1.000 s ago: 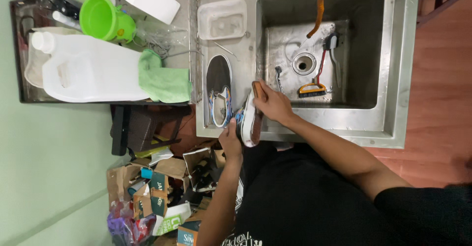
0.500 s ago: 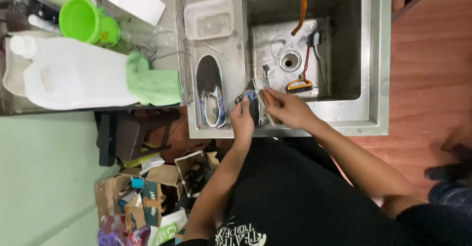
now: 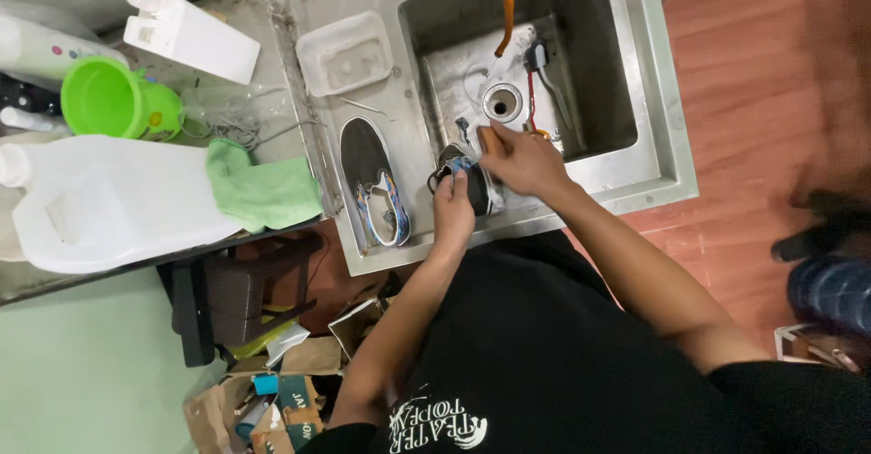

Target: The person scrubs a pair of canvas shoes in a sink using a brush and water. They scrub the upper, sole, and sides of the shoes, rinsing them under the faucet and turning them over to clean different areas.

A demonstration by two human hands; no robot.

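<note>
My left hand (image 3: pixel 452 211) is wrapped around the heel end of a dark canvas slip-on shoe (image 3: pixel 467 177), fingers closed on it, and my right hand (image 3: pixel 519 157) clamps a brown-handled brush (image 3: pixel 488 138) down against the shoe's upper. A second ago I held the shoe up at the front rim with its pale sole showing; since then I have carried it over the edge of the stainless steel sink basin (image 3: pixel 626 100), near the round drain (image 3: pixel 502 102), so the scrubbing now happens above the basin. Both forearms reach forward from my chest, wrists bent down, hands touching across the shoe. The matching dark shoe with a patterned lining (image 3: pixel 374 180) lies on the steel drainboard just beside, apart from my hands. A green cloth (image 3: pixel 263 189) rests further left.
</note>
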